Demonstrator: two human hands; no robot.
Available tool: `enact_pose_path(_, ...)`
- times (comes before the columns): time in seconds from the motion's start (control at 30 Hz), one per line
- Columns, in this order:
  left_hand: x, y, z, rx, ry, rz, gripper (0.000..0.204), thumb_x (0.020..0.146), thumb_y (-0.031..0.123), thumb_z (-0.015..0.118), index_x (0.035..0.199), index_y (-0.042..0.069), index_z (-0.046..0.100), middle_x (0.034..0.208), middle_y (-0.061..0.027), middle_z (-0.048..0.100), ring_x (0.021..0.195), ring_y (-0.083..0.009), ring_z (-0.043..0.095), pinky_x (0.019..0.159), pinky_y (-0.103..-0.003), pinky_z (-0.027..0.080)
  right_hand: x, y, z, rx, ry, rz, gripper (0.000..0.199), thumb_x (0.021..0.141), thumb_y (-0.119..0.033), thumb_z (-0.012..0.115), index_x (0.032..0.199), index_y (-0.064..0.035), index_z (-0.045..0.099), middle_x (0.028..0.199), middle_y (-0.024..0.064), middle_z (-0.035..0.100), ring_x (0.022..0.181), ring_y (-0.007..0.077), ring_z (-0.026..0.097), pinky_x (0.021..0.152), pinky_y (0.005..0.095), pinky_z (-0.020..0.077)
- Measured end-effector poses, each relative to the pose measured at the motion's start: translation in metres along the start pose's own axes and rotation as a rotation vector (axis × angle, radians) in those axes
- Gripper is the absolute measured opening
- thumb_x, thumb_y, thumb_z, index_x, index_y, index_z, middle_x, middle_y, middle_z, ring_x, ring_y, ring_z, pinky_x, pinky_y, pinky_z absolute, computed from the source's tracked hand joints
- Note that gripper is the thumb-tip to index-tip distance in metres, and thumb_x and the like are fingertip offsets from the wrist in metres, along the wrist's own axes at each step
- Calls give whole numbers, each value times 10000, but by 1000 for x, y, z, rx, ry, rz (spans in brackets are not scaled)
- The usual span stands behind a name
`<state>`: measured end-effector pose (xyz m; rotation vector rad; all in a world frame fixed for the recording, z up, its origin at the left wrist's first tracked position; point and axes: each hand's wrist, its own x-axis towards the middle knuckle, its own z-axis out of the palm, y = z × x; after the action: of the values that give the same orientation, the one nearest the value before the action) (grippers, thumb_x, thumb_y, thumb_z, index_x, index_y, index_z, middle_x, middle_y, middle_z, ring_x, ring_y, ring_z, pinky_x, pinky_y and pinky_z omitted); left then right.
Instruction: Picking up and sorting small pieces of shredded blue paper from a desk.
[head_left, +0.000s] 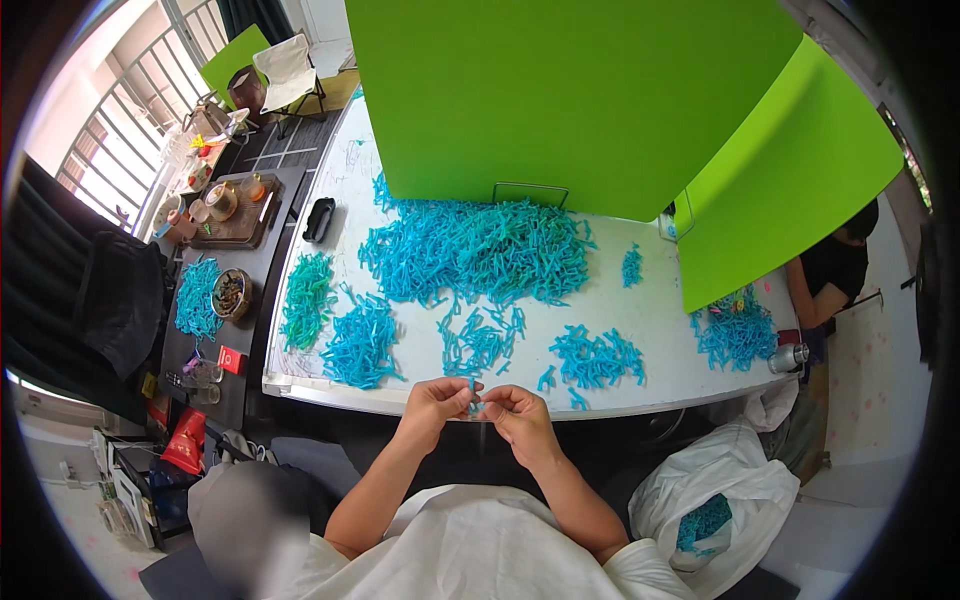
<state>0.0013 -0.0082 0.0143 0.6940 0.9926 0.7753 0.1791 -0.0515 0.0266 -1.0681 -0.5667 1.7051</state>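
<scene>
Seated at the near edge of a white table point(650, 330), a person pinches one small blue plastic piece point(472, 398) between the fingertips of the left hand point(432, 404) and right hand point(517, 412) — both closed on it, just off the table's front edge. It looks like a piece-by-piece fitting or sorting step mid-way, with a large heap of blue pieces point(480, 250) at the table's middle and smaller piles point(596, 358) nearer the front. The next move appears to call for fine fingertip work — whether the piece is one part or two cannot be told.
</scene>
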Motion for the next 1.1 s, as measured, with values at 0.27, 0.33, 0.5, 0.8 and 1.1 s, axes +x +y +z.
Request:
enact_pose_path(0.27,0,-5,-2,-9,-40,46,85,919,71,685,969,11,718,987,-74,731,772,-113,644,664,-261,516,3,6,-4,108,-61,11,109,933,-93,674,999,-17,633,817,61,678,509,14,410,452,170,289)
enact_pose_path(0.33,0,-5,-2,-4,-42,51,84,916,69,688,966,9,719,975,-75,732,765,-112,643,662,-262,516,3,5,-4,113,-59,20,108,932,-91,676,994,-15,633,814,62,677,510,13,412,453,170,289)
enact_pose_path(0.5,2,-4,1,9,-42,56,77,910,59,692,953,2,722,955,-81,734,748,-108,640,648,-257,511,4,6,-5,160,-65,39,100,928,-77,676,983,-6,632,810,70,675,513,12,417,454,170,292)
enact_pose_path(0.8,0,-14,7,217,17,152,28,862,10,723,856,-17,718,788,-61,712,651,-87,607,583,-232,485,8,4,-5,-103,-11,-19,71,886,-14,677,929,6,624,770,93,666,506,34,438,447,180,296)
enact_pose_path(1.1,2,-23,16,307,177,173,20,840,-20,728,827,-28,715,715,-51,688,592,-73,573,535,-225,454,13,18,-22,368,-80,275,37,887,8,645,885,-4,609,746,107,647,484,54,443,428,184,290)
